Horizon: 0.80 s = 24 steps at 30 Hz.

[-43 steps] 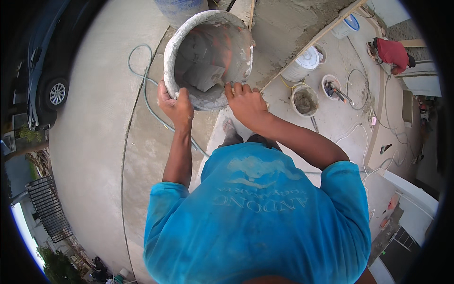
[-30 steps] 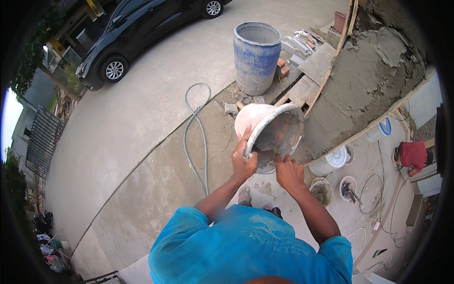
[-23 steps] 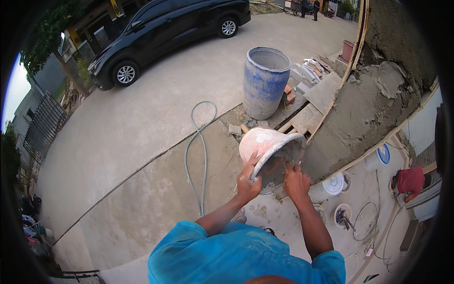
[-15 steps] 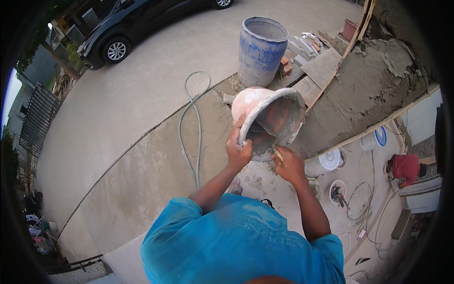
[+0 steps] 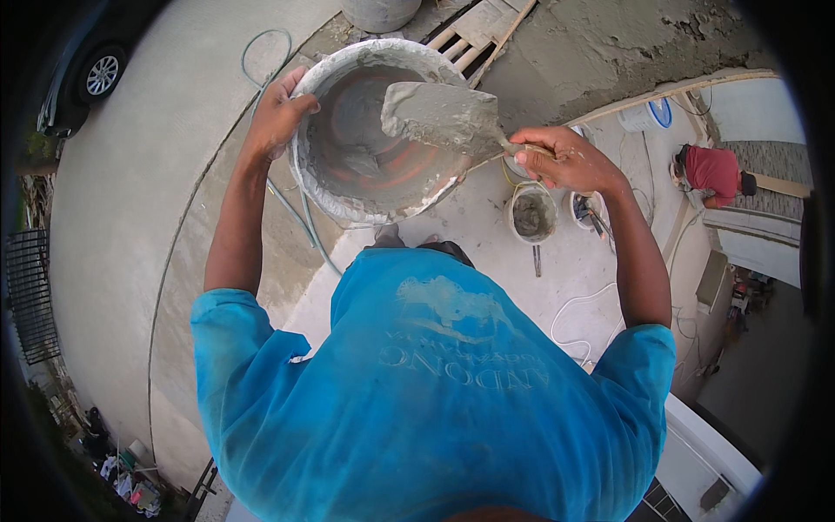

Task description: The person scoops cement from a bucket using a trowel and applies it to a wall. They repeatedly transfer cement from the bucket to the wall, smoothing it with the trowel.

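Observation:
My left hand (image 5: pixel 283 113) grips the left rim of a wide round basin (image 5: pixel 365 211), its fingers on the outside and thumb over the edge. The basin's mouth faces up toward me, and grey mortar smears its inner wall, with a small lump (image 5: pixel 358 161) low inside. My right hand (image 5: pixel 561 158) is closed around the handle of a trowel. The trowel's blade (image 5: pixel 444 113), coated in wet mortar, lies across the right part of the basin's opening.
Beyond the basin is a wet mortar surface (image 5: pixel 600 61) with a raised edge. A barrel (image 5: pixel 378 13) stands at the far side, and a hose (image 5: pixel 300 222) lies left. Right of my feet sits a bucket of grey mix (image 5: pixel 531 213). A person in red (image 5: pixel 711 174) crouches farther right.
The basin has gone from tipped sideways to mouth up, nearer me. The trowel, hidden or unclear before, now shows over its opening in my right hand. My view has shifted.

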### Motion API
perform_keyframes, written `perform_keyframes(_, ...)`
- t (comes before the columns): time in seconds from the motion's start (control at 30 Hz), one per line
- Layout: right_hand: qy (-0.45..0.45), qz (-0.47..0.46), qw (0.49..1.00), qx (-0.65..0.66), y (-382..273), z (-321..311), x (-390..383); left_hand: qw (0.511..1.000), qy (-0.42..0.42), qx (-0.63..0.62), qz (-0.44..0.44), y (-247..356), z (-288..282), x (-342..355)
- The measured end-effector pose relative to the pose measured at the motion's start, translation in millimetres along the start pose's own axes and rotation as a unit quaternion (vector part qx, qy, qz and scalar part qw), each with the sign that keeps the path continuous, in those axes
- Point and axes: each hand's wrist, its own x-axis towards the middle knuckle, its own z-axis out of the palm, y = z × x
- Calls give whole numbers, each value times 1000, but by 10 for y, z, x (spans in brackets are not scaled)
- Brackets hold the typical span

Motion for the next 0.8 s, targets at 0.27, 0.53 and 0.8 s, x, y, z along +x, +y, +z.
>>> perform_keyframes(0.27, -77, 92, 982, -148, 201, -229, -45, 963, -156, 215, 42, 81, -220, 10)
perform_keyframes(0.53, 108, -69, 966, -226, 326, -230, -665, 983, -96, 155, -7, -72, -325, 153)
perform_keyframes(0.8, 312, -266, 775, -482, 689, 357, 121, 981, -163, 101, -6, 172, -174, 336)
